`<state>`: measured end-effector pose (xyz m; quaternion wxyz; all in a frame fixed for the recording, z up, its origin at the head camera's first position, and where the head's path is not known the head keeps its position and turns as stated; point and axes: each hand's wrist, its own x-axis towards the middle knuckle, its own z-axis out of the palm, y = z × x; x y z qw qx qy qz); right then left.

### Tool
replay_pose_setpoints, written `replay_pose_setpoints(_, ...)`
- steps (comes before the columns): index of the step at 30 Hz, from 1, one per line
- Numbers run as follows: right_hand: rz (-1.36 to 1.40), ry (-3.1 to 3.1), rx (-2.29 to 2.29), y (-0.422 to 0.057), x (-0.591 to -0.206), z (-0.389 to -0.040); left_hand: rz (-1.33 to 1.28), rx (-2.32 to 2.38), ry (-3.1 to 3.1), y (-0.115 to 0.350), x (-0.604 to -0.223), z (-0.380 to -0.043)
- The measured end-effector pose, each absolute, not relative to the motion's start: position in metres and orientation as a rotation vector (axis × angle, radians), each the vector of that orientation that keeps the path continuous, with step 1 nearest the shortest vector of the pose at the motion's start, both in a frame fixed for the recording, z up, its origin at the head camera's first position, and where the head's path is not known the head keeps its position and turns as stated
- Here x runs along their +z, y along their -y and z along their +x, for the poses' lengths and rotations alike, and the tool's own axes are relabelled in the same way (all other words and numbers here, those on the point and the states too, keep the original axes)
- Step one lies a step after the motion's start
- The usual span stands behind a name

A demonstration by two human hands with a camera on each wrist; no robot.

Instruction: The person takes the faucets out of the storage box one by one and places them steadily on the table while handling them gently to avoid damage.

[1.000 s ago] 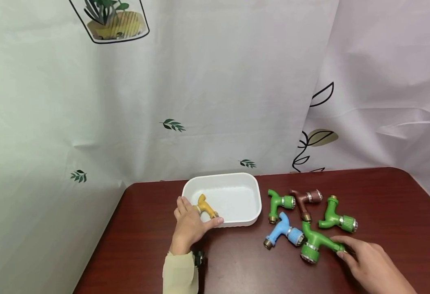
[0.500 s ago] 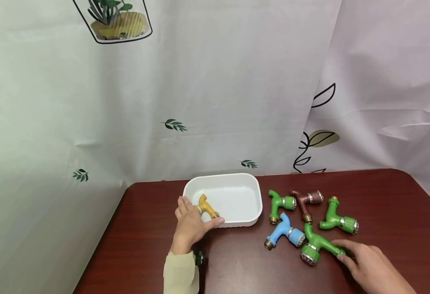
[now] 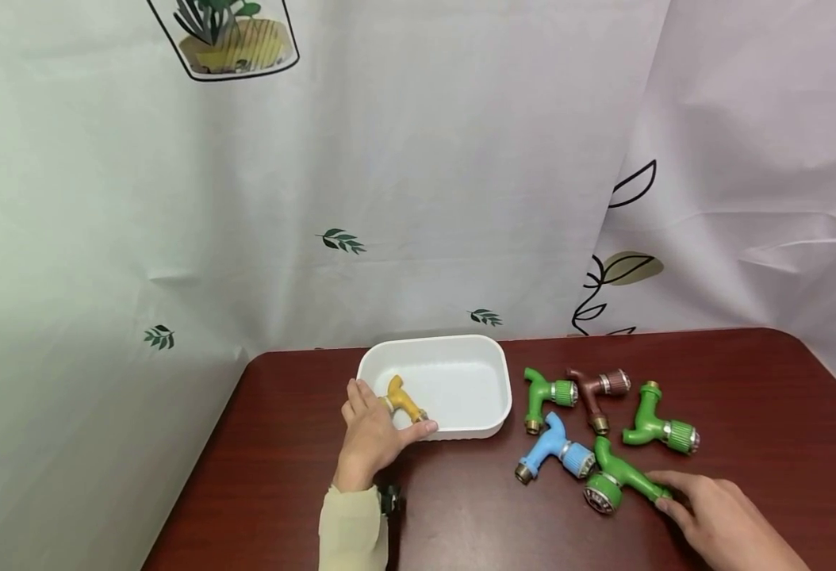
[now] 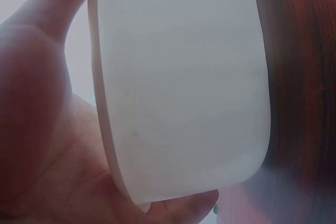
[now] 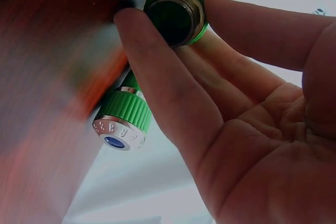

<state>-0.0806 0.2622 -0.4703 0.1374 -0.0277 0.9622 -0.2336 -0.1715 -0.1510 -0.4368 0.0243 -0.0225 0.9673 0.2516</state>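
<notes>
In the head view my left hand (image 3: 371, 440) holds the near left corner of a white plastic tray (image 3: 471, 388), thumb along the front rim and fingers along the left side. A yellow tap (image 3: 407, 400) lies inside, partly hidden by that hand. The left wrist view shows the tray's outer wall (image 4: 184, 87) with fingers reaching round its end. My right hand (image 3: 721, 515) pinches a large green tap (image 3: 625, 474) by its inlet end, between thumb and fingers. The right wrist view looks into the tap's round open end, with a ribbed green knob (image 5: 126, 111) below.
Left of and behind the held tap lie a blue tap (image 3: 550, 444), a small green tap (image 3: 535, 396), a brown tap (image 3: 591, 392) and another green tap (image 3: 650, 420). They sit close together on the dark red table (image 3: 461, 507). A pale printed cloth (image 3: 418, 174) hangs behind.
My right fingers have settled further over the green tap's end, and the tap has turned slightly. The left hand and tray keep their places; the head view has shifted a little.
</notes>
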Motion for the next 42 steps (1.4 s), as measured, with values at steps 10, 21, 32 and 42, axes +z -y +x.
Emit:
replay_pose_setpoints(10,-0.07,-2.73,-0.673,-0.265,-0.475,-0.082,-0.082,0.782,-2.985,0.152,-0.437,-0.173)
replay_pose_setpoints(21,-0.064,-2.712,-0.669,-0.263,-0.472,-0.081,-0.077,0.789,-2.982,0.15,-0.437,-0.172)
replay_pose_setpoints(32,-0.065,-2.703,-0.67,-0.268,-0.477,-0.084,-0.039,0.792,-2.998,0.15,-0.436,-0.17)
replay_pose_setpoints(42,-0.021,-2.704,-0.673,-0.264,-0.469,-0.084,-0.047,0.786,-3.005,0.151,-0.436,-0.171)
